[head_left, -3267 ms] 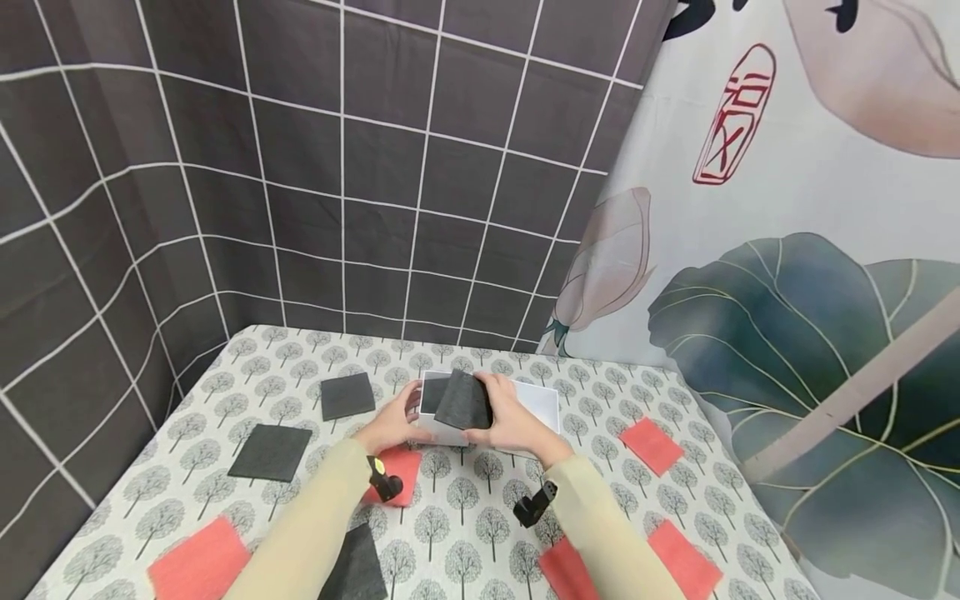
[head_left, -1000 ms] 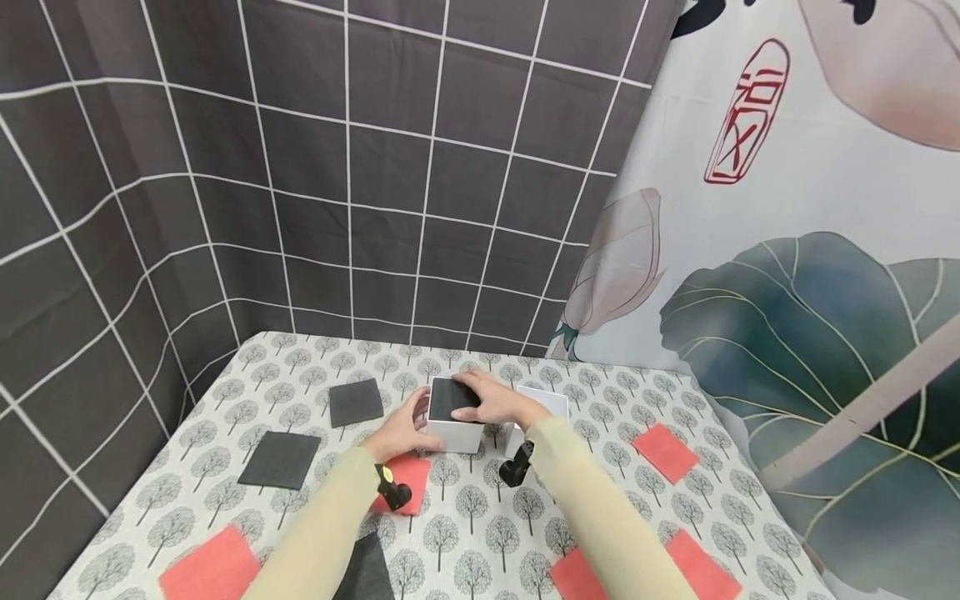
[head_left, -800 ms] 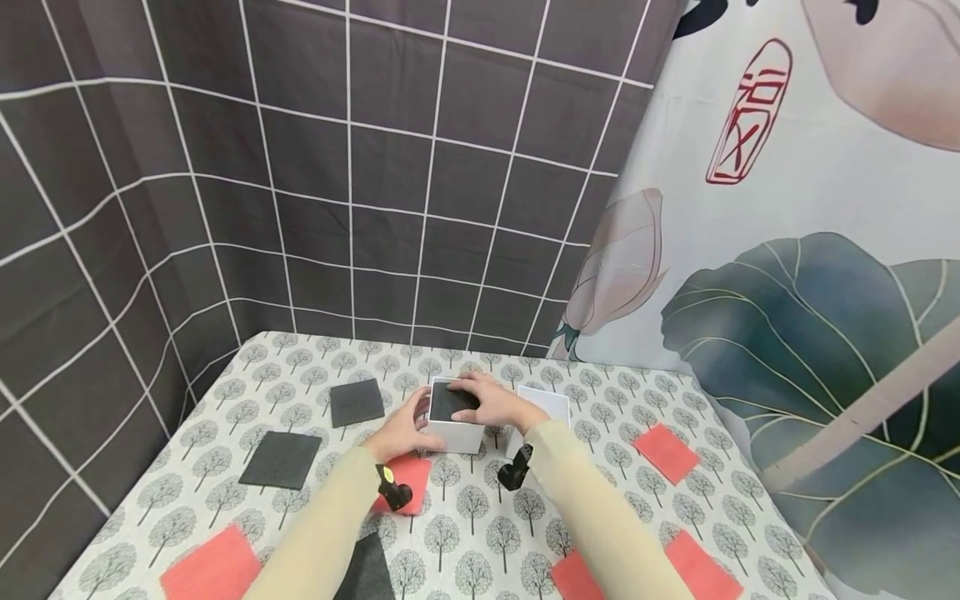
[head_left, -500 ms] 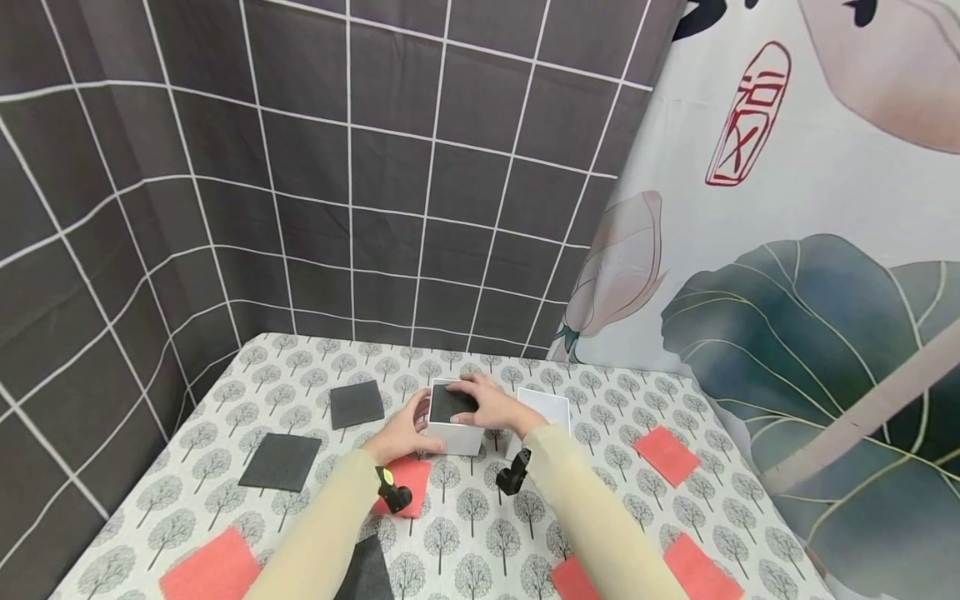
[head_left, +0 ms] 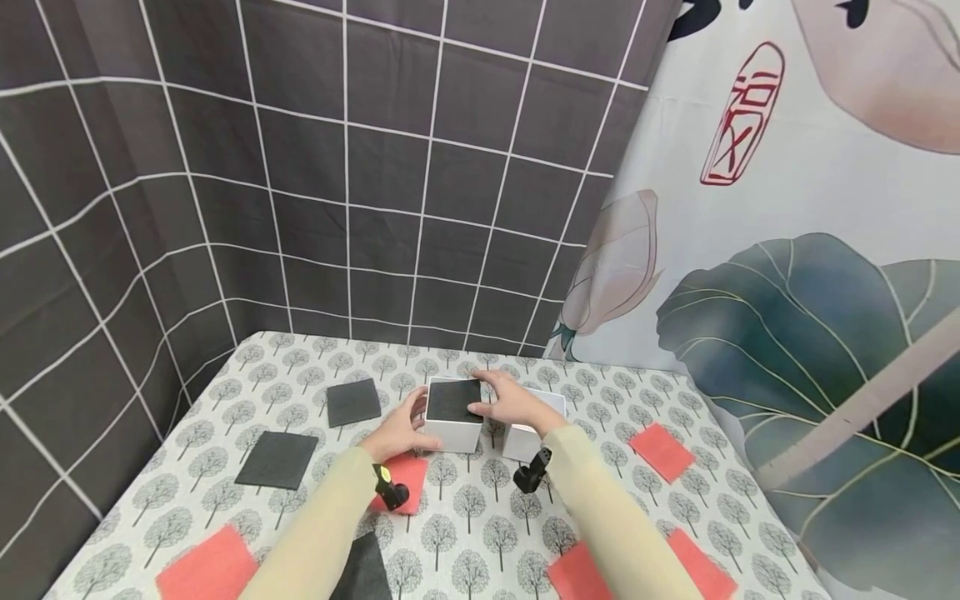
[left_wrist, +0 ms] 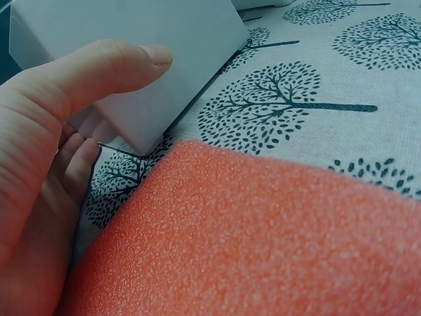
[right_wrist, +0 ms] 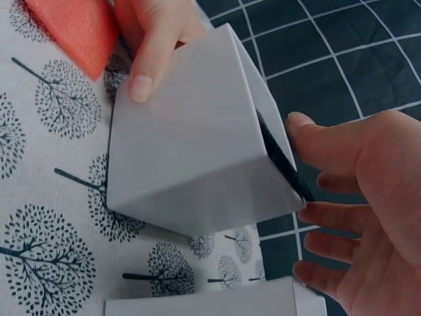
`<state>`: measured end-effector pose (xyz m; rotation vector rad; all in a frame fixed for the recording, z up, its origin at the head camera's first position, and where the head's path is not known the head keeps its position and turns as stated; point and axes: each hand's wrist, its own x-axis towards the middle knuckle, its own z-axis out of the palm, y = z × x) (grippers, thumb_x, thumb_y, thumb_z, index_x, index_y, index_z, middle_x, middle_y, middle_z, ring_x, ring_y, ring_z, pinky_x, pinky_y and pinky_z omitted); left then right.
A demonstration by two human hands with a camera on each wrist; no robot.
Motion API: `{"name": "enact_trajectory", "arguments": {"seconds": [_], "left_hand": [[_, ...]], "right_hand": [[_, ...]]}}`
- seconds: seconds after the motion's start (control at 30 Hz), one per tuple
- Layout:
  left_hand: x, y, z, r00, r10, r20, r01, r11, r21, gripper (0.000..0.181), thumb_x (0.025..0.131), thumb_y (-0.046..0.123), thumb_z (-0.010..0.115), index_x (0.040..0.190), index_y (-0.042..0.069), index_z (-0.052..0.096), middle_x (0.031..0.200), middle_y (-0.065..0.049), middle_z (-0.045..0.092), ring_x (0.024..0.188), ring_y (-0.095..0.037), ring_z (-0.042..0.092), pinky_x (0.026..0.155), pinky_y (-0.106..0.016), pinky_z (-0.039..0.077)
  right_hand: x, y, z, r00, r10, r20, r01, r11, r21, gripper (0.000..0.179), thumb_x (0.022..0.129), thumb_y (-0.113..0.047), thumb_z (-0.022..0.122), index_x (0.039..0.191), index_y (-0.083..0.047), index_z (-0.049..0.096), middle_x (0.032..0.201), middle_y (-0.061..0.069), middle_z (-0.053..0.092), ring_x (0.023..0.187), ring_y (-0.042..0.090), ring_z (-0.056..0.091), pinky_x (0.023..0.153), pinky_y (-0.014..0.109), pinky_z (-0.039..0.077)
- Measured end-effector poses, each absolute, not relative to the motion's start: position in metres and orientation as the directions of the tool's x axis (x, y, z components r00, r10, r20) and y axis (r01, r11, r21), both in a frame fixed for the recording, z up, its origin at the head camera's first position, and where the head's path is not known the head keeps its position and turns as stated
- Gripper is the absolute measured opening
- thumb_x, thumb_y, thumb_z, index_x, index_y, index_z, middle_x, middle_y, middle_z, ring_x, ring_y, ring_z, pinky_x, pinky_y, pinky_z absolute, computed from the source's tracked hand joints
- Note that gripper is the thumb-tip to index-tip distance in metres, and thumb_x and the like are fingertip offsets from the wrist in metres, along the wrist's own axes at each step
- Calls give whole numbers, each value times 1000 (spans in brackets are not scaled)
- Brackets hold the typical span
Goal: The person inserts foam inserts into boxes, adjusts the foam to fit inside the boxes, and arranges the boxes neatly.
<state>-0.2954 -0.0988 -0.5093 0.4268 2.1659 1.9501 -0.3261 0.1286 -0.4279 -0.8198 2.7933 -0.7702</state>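
Note:
A white open-topped box point(head_left: 456, 437) stands near the table's middle, with a black foam sheet point(head_left: 452, 401) lying at its top, inside the rim. My left hand point(head_left: 396, 429) holds the box by its left side, thumb point(left_wrist: 125, 66) across the front face and the other fingers behind. Above the box's right rim is my right hand point(head_left: 512, 400), its fingers point(right_wrist: 335, 247) spread and relaxed. In the right wrist view one dark edge of the foam sheet shows just above the box's rim, close to those fingertips. What lies beneath the sheet is hidden.
Right of the box stands a second white box-like piece point(head_left: 519, 443), partly behind my right hand. Black foam sheets point(head_left: 277, 460) lie at the left. Red foam sheets point(head_left: 662, 452) lie at the right and front, and one point(head_left: 408, 483) lies under my left wrist.
The black foam sheet that my right hand held tilted over the box now lies in its top. My right hand pressed on it, then moved right, off most of it. The left hand stays on the box.

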Motion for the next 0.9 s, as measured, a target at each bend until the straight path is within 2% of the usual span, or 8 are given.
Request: {"name": "enact_trajectory", "arguments": {"seconds": [0.23,0.47,0.63,0.9], "left_hand": [[-293,-102,-502,-931,361,55,88,77,993,106,63,-4,80,144,-6,13,144,-29,25,133,-36,27,106,-39,29],[-303,-101,-520,-941,334,57,93,91,991,107,62,0,83,145,-1,14,145,-24,28,134,-33,28,107,-37,29],[-303,-100,-522,-945,323,54,96,117,988,106,64,3,83,146,1,15,145,-23,29,134,-32,29,107,-37,30],[-301,-98,-520,-946,321,45,85,112,990,106,63,2,83,146,2,16,145,-22,29,134,-30,29,107,-36,29]], "right_hand": [[-325,130,-429,-849,-528,36,-472,724,-503,61,82,-29,70,132,-2,48,131,16,50,123,33,41,104,49,32],[-326,125,-432,-864,-502,32,-454,751,-479,63,79,-33,73,128,-1,51,130,15,51,124,33,40,105,48,31],[-328,121,-434,-877,-479,30,-435,767,-472,61,77,-30,75,124,1,54,125,16,54,120,33,42,103,47,33],[-328,113,-434,-902,-432,-2,-401,837,-371,57,76,-34,75,119,-1,58,122,14,55,118,31,45,101,45,37]]}}
